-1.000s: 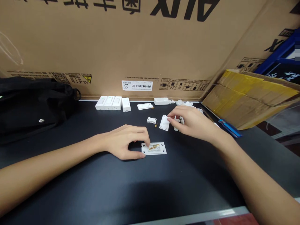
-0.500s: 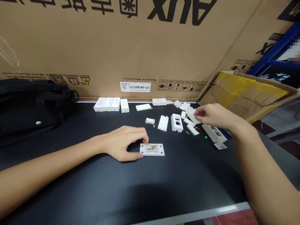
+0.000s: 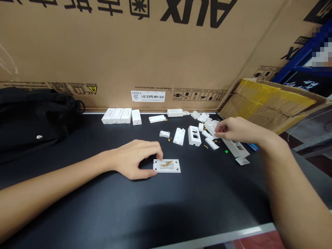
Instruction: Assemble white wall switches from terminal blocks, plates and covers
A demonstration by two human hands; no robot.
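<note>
My left hand (image 3: 138, 159) steadies a white plastic base plate (image 3: 176, 166) flat on the black table, thumb and index finger at its left end. In the middle of the plate sits a small white block with brass contacts (image 3: 167, 164). Over at the right, my right hand (image 3: 236, 129) reaches into a cluster of loose white parts. Its thumb and fingertips come together beside a white plastic piece (image 3: 210, 127); what they pinch, if anything, is hidden. Below those fingertips are a small white strip (image 3: 212, 143) and brass bits (image 3: 205, 146).
White housings with openings (image 3: 194, 135) (image 3: 236, 148), another plate (image 3: 179, 136) and a small green piece (image 3: 226, 151) lie toward the right. Several white cased units (image 3: 116, 116) line the back by a large carton (image 3: 155, 55). A black bag (image 3: 33, 121) is at left, an open carton (image 3: 259, 100) at right.
The view has shifted slightly. My right fingertips have moved a little lower among the white parts. My left hand stays on the base plate.
</note>
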